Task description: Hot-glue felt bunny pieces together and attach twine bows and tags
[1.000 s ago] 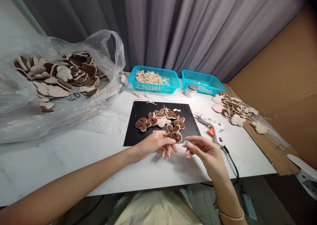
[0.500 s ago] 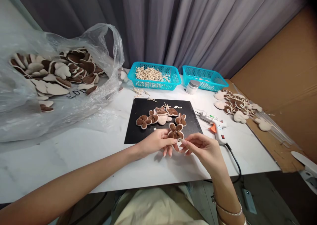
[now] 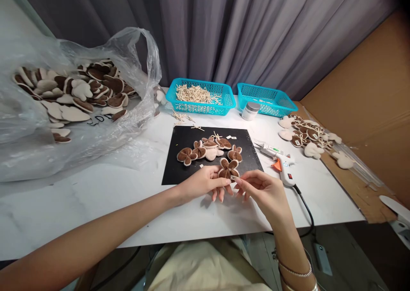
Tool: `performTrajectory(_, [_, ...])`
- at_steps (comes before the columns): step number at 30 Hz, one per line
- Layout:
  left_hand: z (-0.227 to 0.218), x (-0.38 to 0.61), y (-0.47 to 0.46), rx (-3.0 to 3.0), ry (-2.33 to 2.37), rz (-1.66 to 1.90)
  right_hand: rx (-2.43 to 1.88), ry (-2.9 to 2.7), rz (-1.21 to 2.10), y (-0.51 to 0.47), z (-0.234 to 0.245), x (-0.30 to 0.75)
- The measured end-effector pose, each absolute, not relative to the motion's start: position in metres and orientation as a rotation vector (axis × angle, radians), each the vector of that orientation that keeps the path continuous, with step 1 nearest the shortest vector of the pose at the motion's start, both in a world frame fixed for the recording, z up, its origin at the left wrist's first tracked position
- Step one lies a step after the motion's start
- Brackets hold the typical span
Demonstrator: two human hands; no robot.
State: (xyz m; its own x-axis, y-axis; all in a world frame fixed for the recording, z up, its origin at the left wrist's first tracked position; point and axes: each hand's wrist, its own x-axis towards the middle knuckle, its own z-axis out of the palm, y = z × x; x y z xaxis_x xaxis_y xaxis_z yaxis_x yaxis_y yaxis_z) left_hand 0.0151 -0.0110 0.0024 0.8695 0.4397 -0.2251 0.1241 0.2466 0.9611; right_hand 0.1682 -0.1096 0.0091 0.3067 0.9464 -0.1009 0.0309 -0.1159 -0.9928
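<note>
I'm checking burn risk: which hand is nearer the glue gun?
Right. The right hand is just left of the glue gun; the left hand is farther left, holding a brown plush.

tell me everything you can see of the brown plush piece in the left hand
The plush piece is brown with a pale, fuzzy-looking border, a creased middle and two ear-like lobes pointing to the far side. The left hand holds its near side, by the near edge of the black mat; the right hand holds a small pale label at that side.
</note>
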Motion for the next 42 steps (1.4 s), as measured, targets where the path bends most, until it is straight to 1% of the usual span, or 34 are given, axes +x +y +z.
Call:
performTrajectory(11, [0.002,0.015,-0.011,1.319,0.507,0.225,-1.452,-0.919,1.005,-0.110,0.004,0.168])
performTrajectory(19, [0.003,0.015,-0.011,1.315,0.517,0.214,-1.527,-0.981,0.806,-0.103,-0.003,0.170])
performTrajectory(34, [0.006,0.014,-0.008,1.314,0.519,0.164,-1.408,-0.996,0.953,-0.098,-0.004,0.172])
performTrajectory(42, [0.003,0.013,-0.007,1.246,0.511,0.172,-1.299,-0.937,1.086,-0.099,-0.002,0.182])
